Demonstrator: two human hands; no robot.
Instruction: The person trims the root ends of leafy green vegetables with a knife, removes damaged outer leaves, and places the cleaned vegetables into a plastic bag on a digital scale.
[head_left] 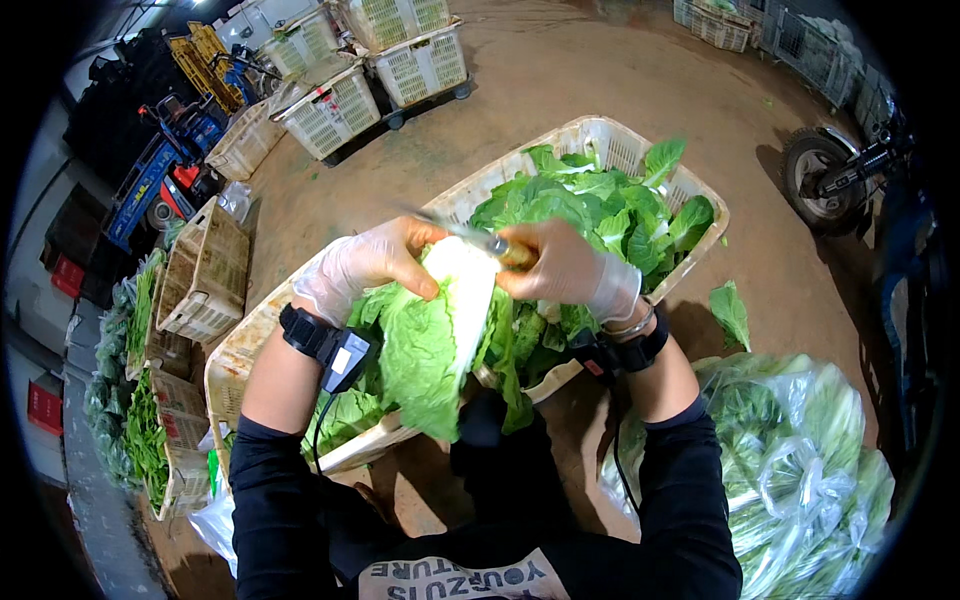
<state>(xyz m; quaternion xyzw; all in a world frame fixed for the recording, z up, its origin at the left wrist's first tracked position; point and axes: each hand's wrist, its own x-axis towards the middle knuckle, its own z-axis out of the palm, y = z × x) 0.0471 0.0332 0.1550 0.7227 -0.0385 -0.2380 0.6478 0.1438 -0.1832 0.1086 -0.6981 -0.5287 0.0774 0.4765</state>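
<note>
Nearest, a clear plastic bag (800, 480) bulging with long green leaves (765, 425) slumps at the person's right, its film crinkled and shiny. In front of the lap (510, 475), the leafy head (425, 345) is held between the two hands, soft frilled leaves hanging down and the stiff, smooth white stem (470, 300) up, presumably so that its base meets the knife (494, 244). The left hand (385, 262), in a thin translucent glove (335, 280), has thumb and fingers closed on the head's upper part, likely to steady it; the right hand (562, 265), gloved too, is wrapped round the wooden handle (518, 256), the metal blade (440, 221) blurring toward the left. Below and beyond, the left crate (222, 385) and the right crate (625, 143), off-white slatted plastic with greens (590, 208) in both, seem set close to keep reaches short. One broad loose leaf (730, 315) lies on the brown floor (560, 60); farther off stand stacked crates (422, 72), boxy, rigid and pierced
</note>
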